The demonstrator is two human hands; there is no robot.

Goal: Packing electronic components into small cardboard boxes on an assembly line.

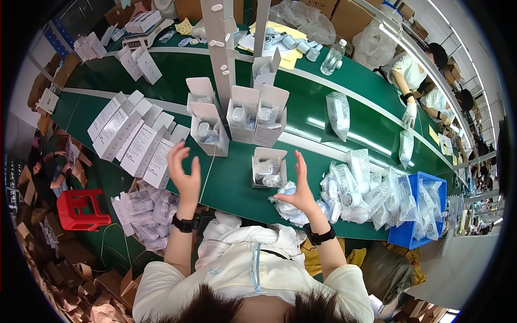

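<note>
My left hand (186, 177) is raised over the front edge of the green table, fingers apart and nothing in them. It is nearest to a row of white folded cartons (141, 151). My right hand (301, 189) is also open and empty, its thumb apart from the fingers, beside an upright white carton (262, 177). That carton stands with its top open and holds plastic-wrapped parts (269, 171). Under and beside my right hand lie clear-bagged pieces (292, 209). Several more open cartons (243, 132) with wrapped parts inside stand behind, around a grey post (221, 59).
Bubble-wrapped packs (353, 191) pile up at the right, against a blue bin (403, 235). Two packs lie on the green belt (371, 126). A clear bottle (334, 58) stands beyond it. A co-worker's gloved hand (410, 114) is at the far right. A red stool (83, 210) stands left.
</note>
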